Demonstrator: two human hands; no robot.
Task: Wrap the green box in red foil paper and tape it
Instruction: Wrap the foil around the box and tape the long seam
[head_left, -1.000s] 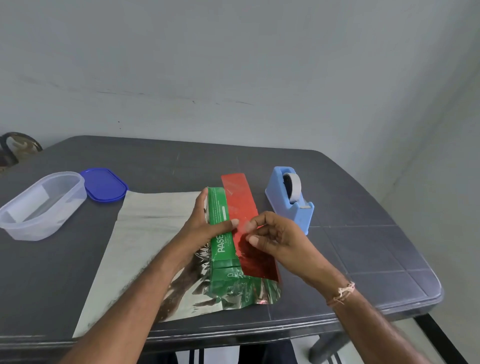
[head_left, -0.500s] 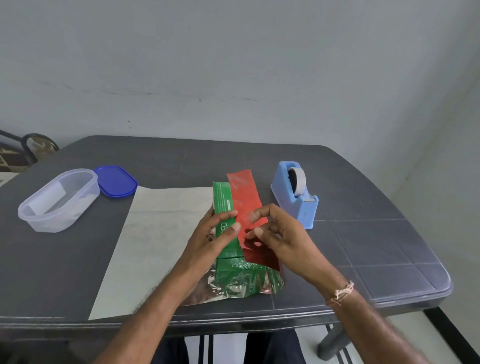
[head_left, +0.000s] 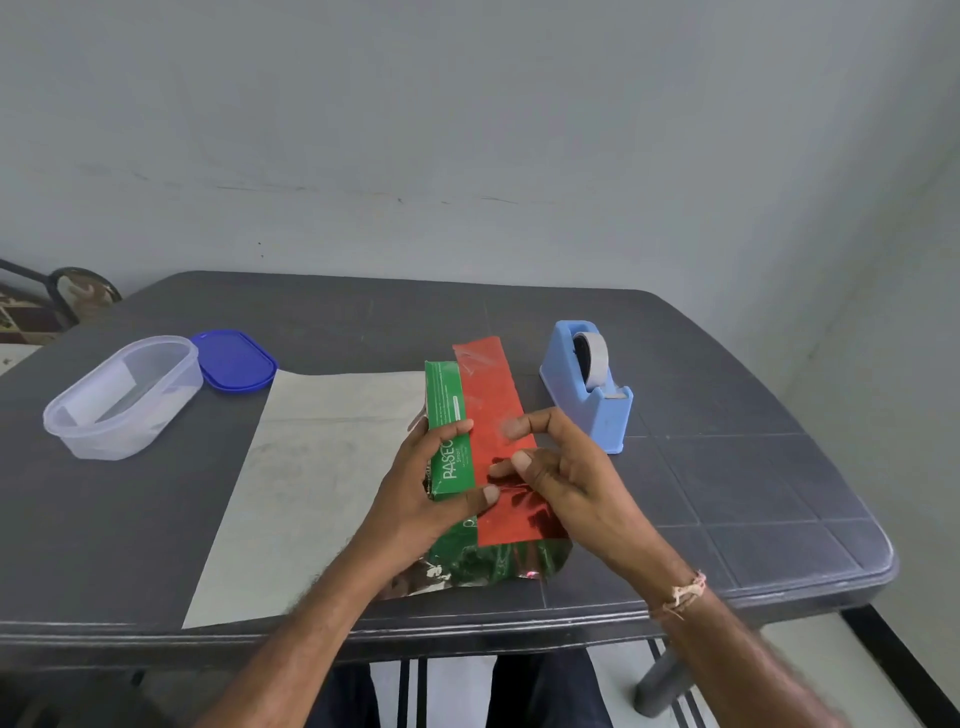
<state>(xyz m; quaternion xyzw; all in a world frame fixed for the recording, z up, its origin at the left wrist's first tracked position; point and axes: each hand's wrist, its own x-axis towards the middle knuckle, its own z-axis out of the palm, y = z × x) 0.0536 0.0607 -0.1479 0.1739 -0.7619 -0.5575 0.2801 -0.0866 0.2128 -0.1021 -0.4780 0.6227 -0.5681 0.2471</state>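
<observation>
Toward the front edge of the tabletop (head_left: 727, 493), slightly right of its middle, gripping the green box (head_left: 448, 410) with the left hand (head_left: 415, 499), fingers curled over its left side and thumb reaching across the top to pin the edge of the red foil paper (head_left: 493, 395). Spreading those fingertips well apart now, where half a second ago keeping them close together, and so clamping more of the folded flap against the box. Holding the right hand (head_left: 571, 483) bent over the flap much as a moment earlier, forefinger and thumb tips touching the red surface; not being able to tell whether pinching the foil or only pressing it flat. Leaving most of the sheet, pale side up, lying flat toward the left edge, with a crumpled shiny part bunching at the box's near end. Judging the first flap as laid over but not yet fastened, and the left thumb as taking over the hold, probably freeing the right hand for the blue tape dispenser (head_left: 587, 400) standing just beyond it toward the right edge. Leaving the clear tub (head_left: 119, 400) and the blue lid (head_left: 234, 358) untouched near the far-left corner.
</observation>
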